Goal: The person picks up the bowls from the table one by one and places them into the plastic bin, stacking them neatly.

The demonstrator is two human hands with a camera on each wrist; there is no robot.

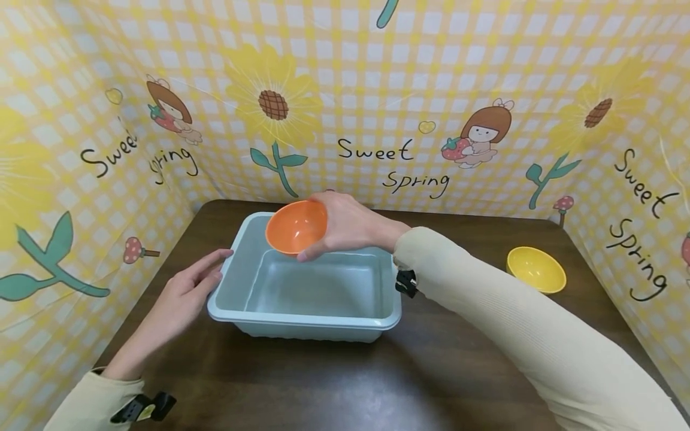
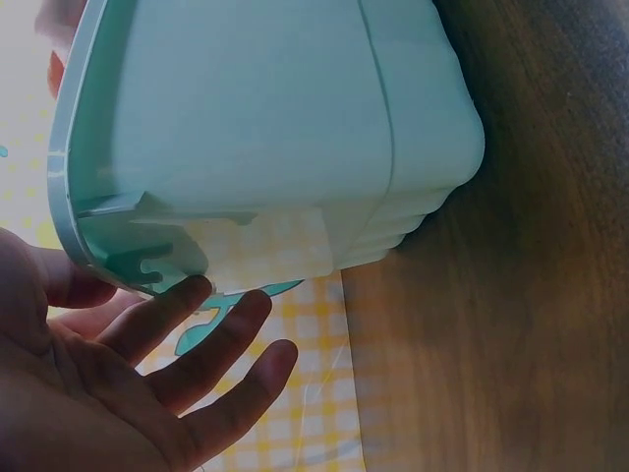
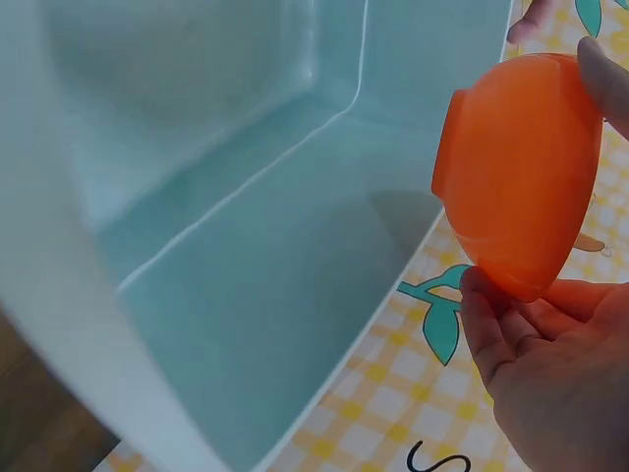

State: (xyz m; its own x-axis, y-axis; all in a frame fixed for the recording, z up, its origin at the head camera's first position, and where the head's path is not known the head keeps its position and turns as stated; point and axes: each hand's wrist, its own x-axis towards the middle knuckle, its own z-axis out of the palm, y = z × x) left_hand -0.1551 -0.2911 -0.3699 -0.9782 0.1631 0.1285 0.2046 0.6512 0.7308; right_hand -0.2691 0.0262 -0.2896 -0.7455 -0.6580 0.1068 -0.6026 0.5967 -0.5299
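My right hand [image 1: 350, 224] grips an orange bowl [image 1: 296, 227] by its rim, thumb on the near side and fingers at the far side. The bowl is tilted, its inside facing me, over the back left part of a light blue-green plastic basin [image 1: 304, 323]. From the right wrist view, the smooth outside of the orange bowl [image 3: 521, 177] and its foot ring show. At the basin's left rim, my left hand [image 1: 185, 293] touches with its fingertips. In the left wrist view the fingers [image 2: 211, 344] are loosely extended beside the basin's end wall.
A yellow bowl [image 1: 536, 269] sits on the dark wooden table [image 1: 334, 383] at the right, beyond my right forearm. Yellow checked cloth [image 1: 372, 90] with printed flowers and lettering hangs along the back and both sides of the table.
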